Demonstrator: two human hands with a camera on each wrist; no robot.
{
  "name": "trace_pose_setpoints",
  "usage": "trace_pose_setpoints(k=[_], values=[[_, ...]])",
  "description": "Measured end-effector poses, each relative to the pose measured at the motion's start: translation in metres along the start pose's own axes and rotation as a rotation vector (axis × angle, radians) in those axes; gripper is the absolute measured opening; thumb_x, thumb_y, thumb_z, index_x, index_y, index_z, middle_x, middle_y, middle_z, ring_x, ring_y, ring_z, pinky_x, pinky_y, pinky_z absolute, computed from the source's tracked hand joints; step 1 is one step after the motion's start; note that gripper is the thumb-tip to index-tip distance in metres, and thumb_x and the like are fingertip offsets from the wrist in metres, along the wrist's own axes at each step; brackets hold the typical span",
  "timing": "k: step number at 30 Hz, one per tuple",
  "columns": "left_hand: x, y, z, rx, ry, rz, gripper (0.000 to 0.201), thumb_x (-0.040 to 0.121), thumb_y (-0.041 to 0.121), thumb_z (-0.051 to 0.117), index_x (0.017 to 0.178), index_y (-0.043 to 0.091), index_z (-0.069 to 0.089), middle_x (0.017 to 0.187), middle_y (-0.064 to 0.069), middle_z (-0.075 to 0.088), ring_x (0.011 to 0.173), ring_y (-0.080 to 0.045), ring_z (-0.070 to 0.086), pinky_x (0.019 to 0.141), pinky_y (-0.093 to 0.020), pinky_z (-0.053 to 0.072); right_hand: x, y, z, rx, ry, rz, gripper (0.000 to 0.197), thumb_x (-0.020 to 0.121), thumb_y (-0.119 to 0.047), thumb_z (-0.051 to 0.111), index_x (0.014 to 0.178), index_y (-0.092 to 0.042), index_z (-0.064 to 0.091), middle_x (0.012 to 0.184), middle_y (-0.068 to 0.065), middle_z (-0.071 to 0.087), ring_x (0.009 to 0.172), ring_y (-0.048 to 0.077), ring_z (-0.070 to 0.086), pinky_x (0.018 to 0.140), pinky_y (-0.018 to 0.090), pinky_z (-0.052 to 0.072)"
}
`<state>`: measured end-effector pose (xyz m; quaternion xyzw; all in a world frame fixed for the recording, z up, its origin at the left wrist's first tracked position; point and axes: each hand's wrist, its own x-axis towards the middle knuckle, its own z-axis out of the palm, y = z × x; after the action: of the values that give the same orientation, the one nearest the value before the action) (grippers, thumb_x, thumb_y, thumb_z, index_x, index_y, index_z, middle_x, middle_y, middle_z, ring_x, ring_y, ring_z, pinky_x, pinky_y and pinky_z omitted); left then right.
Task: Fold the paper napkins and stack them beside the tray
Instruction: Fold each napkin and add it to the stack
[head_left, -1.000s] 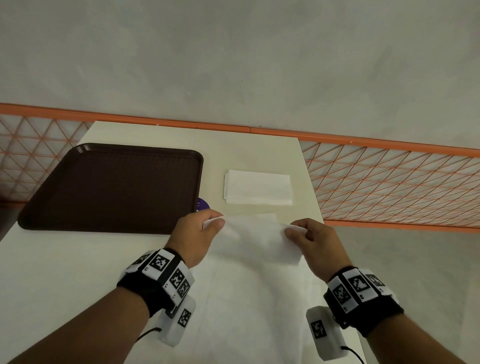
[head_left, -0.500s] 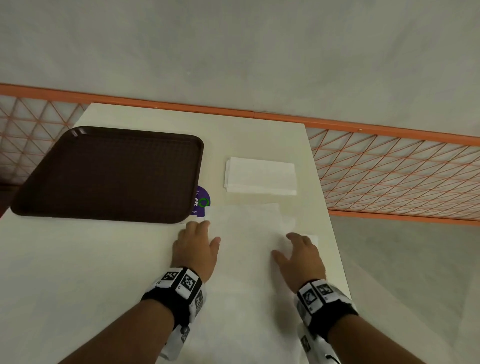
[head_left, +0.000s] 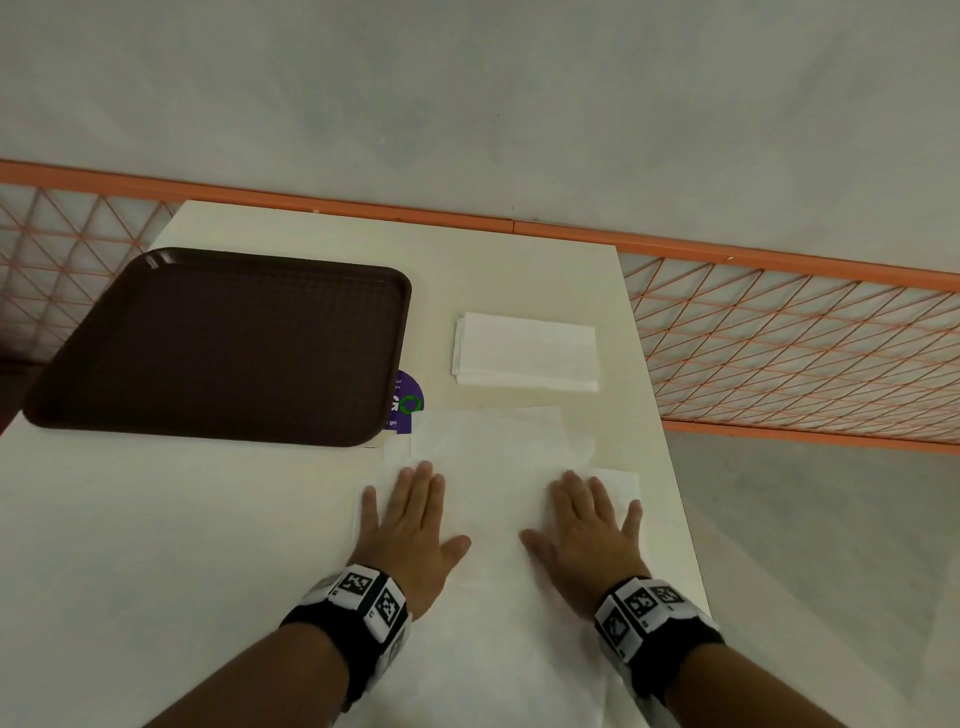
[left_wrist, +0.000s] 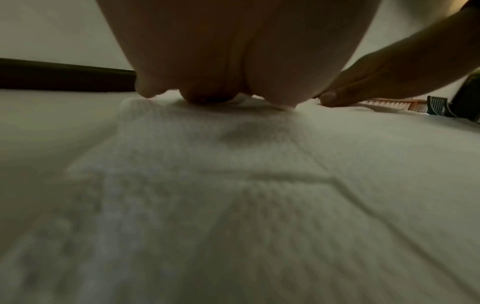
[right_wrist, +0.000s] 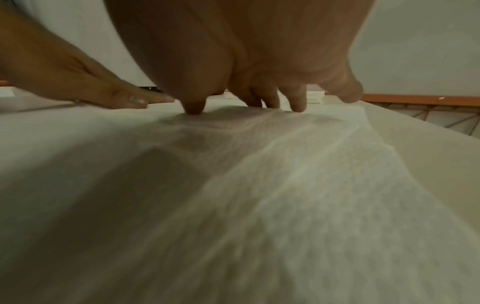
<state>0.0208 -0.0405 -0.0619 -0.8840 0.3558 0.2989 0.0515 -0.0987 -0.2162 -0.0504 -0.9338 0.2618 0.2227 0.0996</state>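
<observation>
Both hands flat, fingers spread, pressing napkin (head_left: 498, 467) on worktop (head_left: 156, 519).
Left hand (head_left: 410, 525), right hand (head_left: 587, 530); napkin's long axis runs away from person; purple sticker (head_left: 408, 402) text unreadable.

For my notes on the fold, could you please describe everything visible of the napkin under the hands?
The napkin is thin white paper with an embossed dotted texture and faint creases. It lies flat on the cream table, near the tray's corner. The left hand and right hand press flat on it, fingers spread.
</observation>
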Motion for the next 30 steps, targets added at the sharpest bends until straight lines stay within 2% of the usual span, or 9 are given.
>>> trace_pose_setpoints(k=[1,3,4,6,10,19,22,25,30], values=[[0.001,0.001,-0.001,-0.004,-0.005,-0.012,0.09,0.065,0.073,-0.027,0.135,0.016,-0.032,0.144,0.001,-0.041,0.131,-0.013,-0.037,0.113,-0.053,-0.013,0.002,0.0,-0.006,-0.005,0.039,-0.002,0.066,0.095,-0.06,0.029,0.148,-0.022,0.022,0.159,-0.002,0.012,0.148,0.024,0.007,0.116,0.059,0.004],[0.003,0.004,-0.003,0.018,-0.01,-0.024,0.08,0.088,0.067,-0.004,0.143,0.014,-0.027,0.151,-0.001,-0.036,0.139,-0.017,-0.032,0.114,-0.055,-0.011,0.008,-0.003,-0.021,-0.013,0.068,-0.018,0.056,0.091,-0.059,0.041,0.135,-0.026,0.041,0.145,-0.003,0.035,0.137,0.023,0.027,0.115,0.053,0.018],[0.002,0.005,-0.005,0.023,-0.01,-0.032,0.077,0.094,0.062,0.007,0.146,0.014,-0.023,0.153,-0.002,-0.034,0.142,-0.019,-0.028,0.115,-0.056,-0.01,0.013,-0.004,-0.029,-0.009,0.053,-0.011,0.052,0.089,-0.06,0.046,0.129,-0.027,0.046,0.137,-0.003,0.042,0.13,0.023,0.034,0.111,0.049,0.025],[0.0,0.008,-0.01,0.045,-0.004,-0.047,0.076,0.097,0.058,0.017,0.149,0.014,-0.017,0.156,-0.003,-0.029,0.144,-0.021,-0.024,0.115,-0.057,-0.008,0.02,-0.007,-0.043,0.012,-0.023,0.035,0.048,0.083,-0.062,0.056,0.117,-0.028,0.053,0.125,-0.003,0.048,0.12,0.023,0.041,0.102,0.045,0.034],[-0.001,0.014,-0.018,0.044,0.059,-0.05,0.077,0.097,0.055,0.027,0.151,0.013,-0.009,0.158,-0.006,-0.021,0.146,-0.025,-0.019,0.115,-0.058,-0.003,0.028,-0.013,-0.052,0.037,-0.124,0.081,0.05,0.079,-0.056,0.066,0.118,-0.028,0.051,0.122,-0.002,0.053,0.119,0.024,0.043,0.1,0.045,0.034],[0.002,0.024,-0.022,0.005,0.087,-0.023,0.072,0.099,0.045,0.036,0.153,0.017,-0.003,0.16,-0.003,-0.017,0.147,-0.026,-0.015,0.117,-0.058,0.003,0.028,-0.015,-0.052,0.106,-0.148,0.081,0.051,0.07,-0.051,0.078,0.11,-0.032,0.053,0.114,-0.006,0.057,0.112,0.021,0.05,0.095,0.041,0.035],[0.002,0.025,-0.022,0.004,0.097,-0.018,0.073,0.099,0.044,0.039,0.152,0.017,-0.003,0.16,-0.004,-0.017,0.147,-0.027,-0.013,0.117,-0.058,0.005,0.024,-0.021,-0.058,0.073,-0.12,0.01,0.046,0.075,-0.046,0.073,0.115,-0.032,0.055,0.116,-0.008,0.061,0.114,0.02,0.052,0.096,0.04,0.034],[0.003,0.026,-0.023,-0.024,0.102,-0.021,0.076,0.098,0.043,0.043,0.152,0.019,-0.004,0.16,-0.004,-0.016,0.147,-0.028,-0.012,0.117,-0.058,0.007,0.015,-0.029,-0.065,0.019,-0.099,-0.103,0.046,0.08,-0.046,0.069,0.121,-0.029,0.057,0.123,-0.007,0.056,0.119,0.02,0.048,0.099,0.04,0.036],[0.005,0.024,-0.025,-0.103,0.099,-0.042,0.081,0.095,0.044,0.049,0.152,0.021,-0.003,0.16,-0.001,-0.013,0.148,-0.028,-0.01,0.116,-0.059,0.008,0.003,-0.037,-0.07,-0.039,-0.019,-0.232,0.03,0.088,-0.04,0.057,0.114,-0.026,0.057,0.113,-0.003,0.062,0.107,0.022,0.056,0.094,0.038,0.037]])
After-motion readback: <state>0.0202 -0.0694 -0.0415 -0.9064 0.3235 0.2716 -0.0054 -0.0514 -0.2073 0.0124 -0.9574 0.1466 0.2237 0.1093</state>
